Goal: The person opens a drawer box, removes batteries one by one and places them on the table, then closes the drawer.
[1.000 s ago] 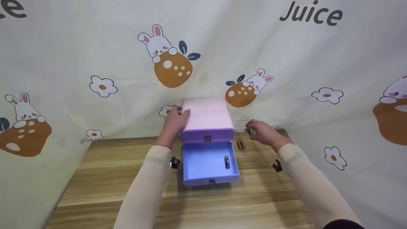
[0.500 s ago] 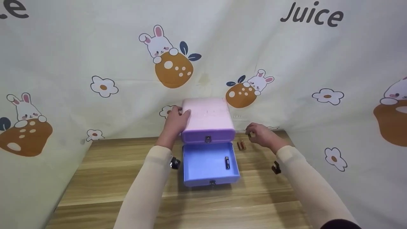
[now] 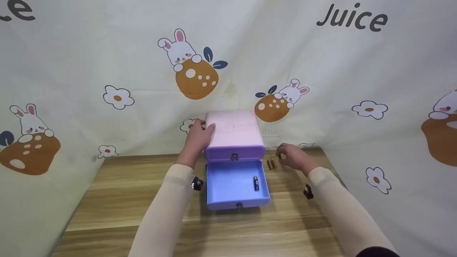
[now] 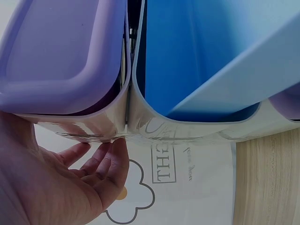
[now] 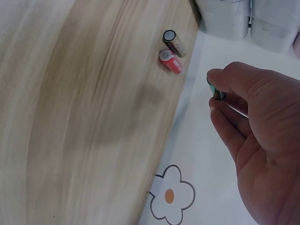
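A small drawer cabinet (image 3: 234,128) stands against the back cloth, with a pink top and a purple upper drawer (image 3: 217,154) pushed in. Below it, the blue drawer (image 3: 221,180) is pulled out, and one dark battery (image 3: 256,183) lies inside it at the right. My left hand (image 3: 197,137) rests on the cabinet's left side, thumb over the top edge; in the left wrist view its fingers (image 4: 105,164) are loosely bent against the side wall. Thumb and fingertips of my right hand (image 3: 294,156) pinch a battery with a green end (image 5: 216,90), held above the table right of the cabinet.
Two batteries, one red (image 5: 170,62) and one dark with a pale end (image 5: 174,43), lie side by side on the wooden table (image 3: 135,200) beside the cabinet. A printed cloth (image 3: 228,53) with rabbits and flowers hangs behind and on both sides.
My right hand has lowered slightly toward the table and the two loose batteries, keeping its battery pinched. The left hand, cabinet and drawer have stayed put.
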Demonstrator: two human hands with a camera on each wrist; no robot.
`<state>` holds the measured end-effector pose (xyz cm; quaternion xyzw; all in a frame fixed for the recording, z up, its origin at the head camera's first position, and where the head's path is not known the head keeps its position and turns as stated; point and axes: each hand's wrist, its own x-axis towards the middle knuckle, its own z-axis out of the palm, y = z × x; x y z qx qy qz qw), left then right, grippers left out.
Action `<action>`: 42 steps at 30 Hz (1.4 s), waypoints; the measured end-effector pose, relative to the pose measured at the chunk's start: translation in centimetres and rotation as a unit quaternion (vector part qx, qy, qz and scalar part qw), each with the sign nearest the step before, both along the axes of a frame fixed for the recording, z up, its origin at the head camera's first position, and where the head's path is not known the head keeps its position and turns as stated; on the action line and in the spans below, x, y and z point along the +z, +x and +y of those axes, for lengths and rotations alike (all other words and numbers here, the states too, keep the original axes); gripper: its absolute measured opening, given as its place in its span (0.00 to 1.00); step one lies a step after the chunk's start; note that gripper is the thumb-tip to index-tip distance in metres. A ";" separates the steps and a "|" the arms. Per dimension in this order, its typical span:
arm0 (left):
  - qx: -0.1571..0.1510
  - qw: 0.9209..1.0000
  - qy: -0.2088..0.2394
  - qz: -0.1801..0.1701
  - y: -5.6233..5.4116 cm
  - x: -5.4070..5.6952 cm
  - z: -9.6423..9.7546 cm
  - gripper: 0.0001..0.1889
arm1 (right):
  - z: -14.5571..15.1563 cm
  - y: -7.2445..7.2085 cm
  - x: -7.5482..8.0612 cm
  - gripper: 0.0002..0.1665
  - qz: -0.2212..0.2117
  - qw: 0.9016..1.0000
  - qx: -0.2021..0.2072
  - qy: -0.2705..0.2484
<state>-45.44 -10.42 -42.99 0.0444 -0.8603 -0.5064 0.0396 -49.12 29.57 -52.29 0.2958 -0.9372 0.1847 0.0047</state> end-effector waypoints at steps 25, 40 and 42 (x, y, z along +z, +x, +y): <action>-0.005 1.000 0.014 0.000 0.2 0.1 -0.1 0.37 | -0.5 -0.6 -1.8 0.14 -0.071 0.995 -0.064 0.010; 0.004 1.000 -0.002 0.008 -0.1 -0.2 0.0 0.36 | -0.4 -0.4 -2.9 0.15 -0.069 0.995 -0.064 -0.026; 0.004 1.000 -0.002 0.006 0.0 -0.1 0.0 0.37 | -0.4 -0.5 -3.0 0.15 -0.070 0.995 -0.065 -0.024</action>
